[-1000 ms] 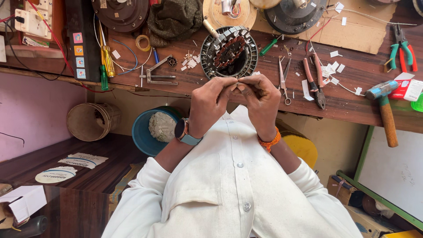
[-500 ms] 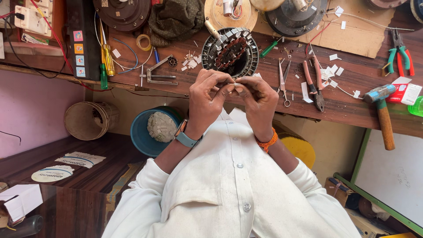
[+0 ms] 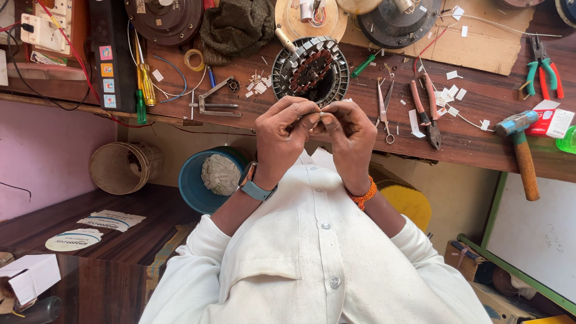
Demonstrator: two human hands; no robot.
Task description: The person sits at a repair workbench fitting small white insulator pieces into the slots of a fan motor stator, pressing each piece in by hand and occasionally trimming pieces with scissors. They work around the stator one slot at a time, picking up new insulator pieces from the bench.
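In the head view, a tiny pale slip of insulating paper or thin wire (image 3: pixel 321 114) is pinched between the two hands, just off the near edge of the brown wooden surface (image 3: pixel 480 138); which of the two it is cannot be told, as it is mostly hidden. The left hand (image 3: pixel 282 129) is closed around it in a narrow fingertip grip, and the right hand (image 3: pixel 348 129) meets it with a matching narrow pinch, the fingertips touching.

The piece is judged to be very light, thin and easily bent or torn, so it is best held at its ends with the fingertips only, not squeezed.

Just beyond the hands, at the near edge of the surface, one round grey slotted steel motor stator (image 3: pixel 311 69) is seen. To its right lie one pair of steel scissors (image 3: pixel 384 102), one pair of red-handled pliers (image 3: pixel 425 111) and one wooden-handled hammer (image 3: pixel 522 156). One pair of green-and-red pliers (image 3: pixel 543 72) lies near the far right corner. Many small white paper scraps (image 3: pixel 453 93) are scattered. Below the surface, one blue bucket (image 3: pixel 198 180) is counted.
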